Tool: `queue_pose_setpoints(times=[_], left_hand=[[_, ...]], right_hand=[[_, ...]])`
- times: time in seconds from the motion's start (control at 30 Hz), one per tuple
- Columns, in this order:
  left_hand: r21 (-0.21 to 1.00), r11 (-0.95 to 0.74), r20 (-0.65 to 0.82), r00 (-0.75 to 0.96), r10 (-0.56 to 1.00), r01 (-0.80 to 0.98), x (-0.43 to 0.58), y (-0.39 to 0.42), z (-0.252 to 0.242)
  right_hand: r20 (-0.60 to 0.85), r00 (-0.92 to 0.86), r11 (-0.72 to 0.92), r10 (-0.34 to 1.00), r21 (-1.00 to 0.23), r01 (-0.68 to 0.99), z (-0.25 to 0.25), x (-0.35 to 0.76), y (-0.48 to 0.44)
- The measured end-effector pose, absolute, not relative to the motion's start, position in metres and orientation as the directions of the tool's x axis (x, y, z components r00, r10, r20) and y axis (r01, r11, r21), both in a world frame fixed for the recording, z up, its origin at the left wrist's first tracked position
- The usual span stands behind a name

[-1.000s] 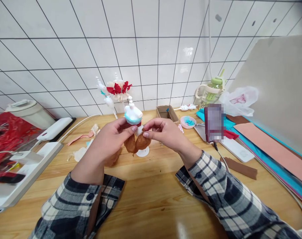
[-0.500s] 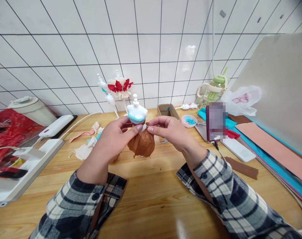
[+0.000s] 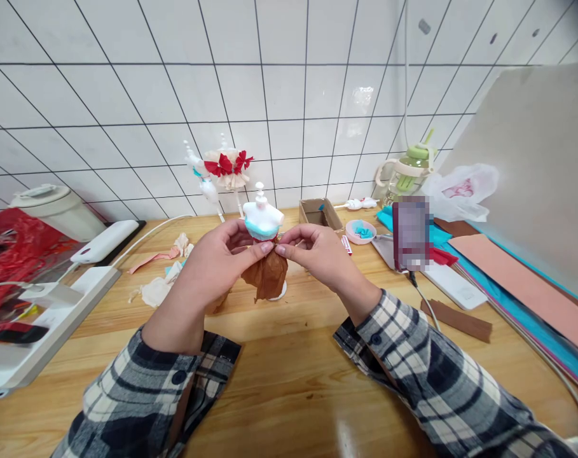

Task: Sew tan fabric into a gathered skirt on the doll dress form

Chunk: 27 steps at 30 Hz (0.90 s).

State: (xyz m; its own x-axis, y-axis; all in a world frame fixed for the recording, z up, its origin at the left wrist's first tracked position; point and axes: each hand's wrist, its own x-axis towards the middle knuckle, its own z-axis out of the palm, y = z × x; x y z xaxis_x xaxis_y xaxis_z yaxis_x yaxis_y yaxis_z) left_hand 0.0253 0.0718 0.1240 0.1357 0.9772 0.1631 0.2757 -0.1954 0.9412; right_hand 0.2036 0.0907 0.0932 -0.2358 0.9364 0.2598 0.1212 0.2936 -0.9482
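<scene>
A small white mannequin figure [image 3: 264, 216] with a light blue band across its chest stands upright in front of me. Brown crinkled crepe paper [image 3: 266, 277] hangs like a skirt from its waist, and a bit of red shows just above. My left hand [image 3: 231, 251] is closed round the figure's waist, its thumb pressing the top of the brown paper. With thumb and forefinger, my right hand [image 3: 312, 251] pinches the gathered upper edge of that paper on the right side. Part of a white round base [image 3: 280, 291] shows beneath the paper.
Behind stand more white figures, one with red bows [image 3: 229, 165]. A cardboard box [image 3: 321, 215] and a pink dish [image 3: 360, 231] with blue scraps lie beyond my right hand. A phone [image 3: 411, 234] stands at right, near coloured paper strips [image 3: 503, 273]. A power strip [image 3: 55, 331] is at left.
My right hand has shifted slightly left, closer to my left thumb. The brown paper hangs narrower and further left, uncovering the white base's right edge.
</scene>
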Motion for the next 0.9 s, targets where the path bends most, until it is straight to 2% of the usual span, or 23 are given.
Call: queue_pose_setpoints(times=[0.23,0.37,0.53,0.67,0.77,0.9], left_hand=[[0.941,-0.188,0.158,0.127,0.979,0.283,0.025,0.072,0.125],[0.932,-0.192,0.160,0.126,0.979,0.308,0.024,0.071,0.125],[0.906,-0.230,0.165,0.202,0.965,0.355,0.024,0.068,0.126],[0.870,-0.247,0.204,0.144,0.968,0.426,0.027,0.067,0.125],[0.888,-0.225,0.197,0.111,0.974,0.401,0.028,0.068,0.124],[0.915,-0.216,0.173,0.152,0.973,0.340,0.025,0.069,0.125]], right_hand=[[0.309,-0.214,0.351,0.927,-0.915,0.199,0.098,0.204,0.089],[0.273,-0.214,0.316,0.938,-0.926,0.206,0.099,0.205,0.088],[0.263,-0.203,0.305,0.943,-0.927,0.217,0.098,0.206,0.089],[0.275,-0.197,0.316,0.941,-0.921,0.226,0.100,0.206,0.089],[0.285,-0.241,0.341,0.928,-0.911,0.233,0.102,0.209,0.088],[0.280,-0.285,0.345,0.917,-0.915,0.209,0.104,0.213,0.087]])
